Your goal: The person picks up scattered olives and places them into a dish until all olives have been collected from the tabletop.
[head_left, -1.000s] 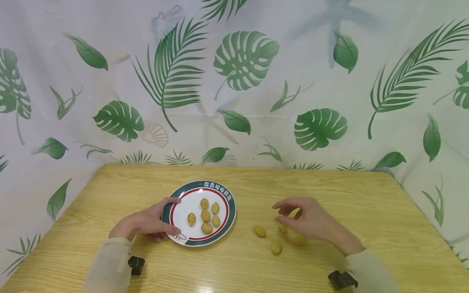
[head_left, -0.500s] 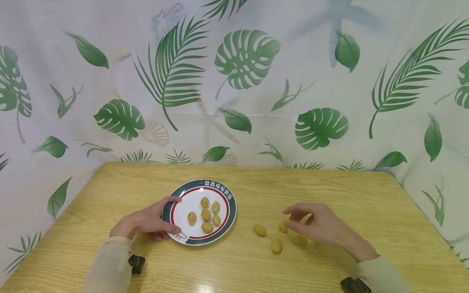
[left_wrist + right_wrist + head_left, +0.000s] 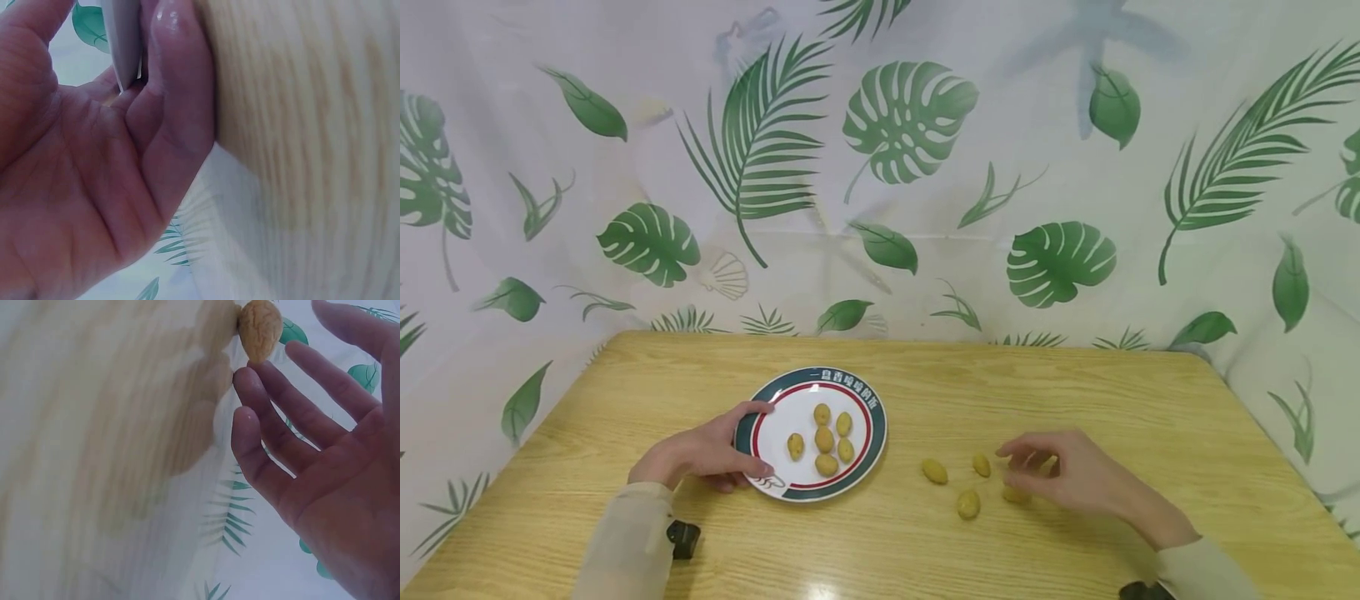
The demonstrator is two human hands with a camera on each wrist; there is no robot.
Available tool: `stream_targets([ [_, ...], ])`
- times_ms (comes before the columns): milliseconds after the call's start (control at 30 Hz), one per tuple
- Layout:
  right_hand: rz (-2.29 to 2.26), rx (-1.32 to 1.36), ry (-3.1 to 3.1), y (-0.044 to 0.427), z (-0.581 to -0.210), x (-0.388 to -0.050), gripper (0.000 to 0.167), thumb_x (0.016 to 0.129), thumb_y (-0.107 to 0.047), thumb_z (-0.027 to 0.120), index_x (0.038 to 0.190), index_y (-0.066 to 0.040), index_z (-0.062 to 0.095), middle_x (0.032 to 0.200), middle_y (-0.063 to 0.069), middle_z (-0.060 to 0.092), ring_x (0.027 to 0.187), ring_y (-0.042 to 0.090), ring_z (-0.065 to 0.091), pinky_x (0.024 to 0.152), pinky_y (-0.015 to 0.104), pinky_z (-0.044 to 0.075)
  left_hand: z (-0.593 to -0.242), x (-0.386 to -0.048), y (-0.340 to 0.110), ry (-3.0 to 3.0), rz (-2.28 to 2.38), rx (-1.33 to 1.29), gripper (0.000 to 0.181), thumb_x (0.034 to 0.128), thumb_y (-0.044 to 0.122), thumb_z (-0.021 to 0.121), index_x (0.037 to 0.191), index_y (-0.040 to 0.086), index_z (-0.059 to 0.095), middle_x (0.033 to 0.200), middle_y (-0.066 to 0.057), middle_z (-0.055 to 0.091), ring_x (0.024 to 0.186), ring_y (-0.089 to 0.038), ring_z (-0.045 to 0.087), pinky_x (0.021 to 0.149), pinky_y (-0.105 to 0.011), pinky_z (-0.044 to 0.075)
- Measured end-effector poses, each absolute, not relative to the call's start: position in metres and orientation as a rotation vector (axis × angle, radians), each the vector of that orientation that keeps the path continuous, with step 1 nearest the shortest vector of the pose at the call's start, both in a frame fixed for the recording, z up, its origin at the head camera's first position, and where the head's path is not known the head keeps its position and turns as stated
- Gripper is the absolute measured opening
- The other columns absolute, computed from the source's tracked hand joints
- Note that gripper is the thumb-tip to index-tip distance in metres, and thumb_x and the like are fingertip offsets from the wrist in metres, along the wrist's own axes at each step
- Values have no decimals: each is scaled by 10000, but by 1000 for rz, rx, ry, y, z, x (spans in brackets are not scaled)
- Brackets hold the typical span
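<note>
Presently: left grip (image 3: 703,454), pinching a plate (image 3: 878,436) by its rim; right grip (image 3: 1071,475), fingers parted, one small potato-like item (image 3: 261,330) by its fingertips, contact unclear, probably light, firm, roll-prone, best pinched across the middle.

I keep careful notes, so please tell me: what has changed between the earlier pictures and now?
The right hand has moved to the right, away from the plate, so one yellowish piece it partly covered now shows whole. No grasp or release is visible. The left hand still holds the plate's rim; the six pieces on it and four on the table stayed.
</note>
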State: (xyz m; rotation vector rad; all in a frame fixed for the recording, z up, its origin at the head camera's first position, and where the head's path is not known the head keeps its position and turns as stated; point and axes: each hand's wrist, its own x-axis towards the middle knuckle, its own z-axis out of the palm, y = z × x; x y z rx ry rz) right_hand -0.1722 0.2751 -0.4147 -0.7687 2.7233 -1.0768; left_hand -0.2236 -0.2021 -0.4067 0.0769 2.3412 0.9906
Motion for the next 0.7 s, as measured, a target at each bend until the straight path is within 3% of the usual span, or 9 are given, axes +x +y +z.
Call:
stream_targets([
  [400,-1026,-793,2686,284,-418,-168,278,922,-310,772,1146,-146,743,917,-109,708,825,-29,628,681,220,537,-406,-224,-202,2331,1001,90,919,854,275,845,1572,264,271,870,-93,620,669,-177,603,595,-249,529],
  [700,-1004,-776,2649,285,-419,-168,237,903,-299,790,1112,-190,765,1002,-94,747,879,-39,627,732,231,544,-407,-223,-202,2348,989,92,914,854,271,845,1570,261,277,872,-92,611,667,-180,594,595,-251,527],
])
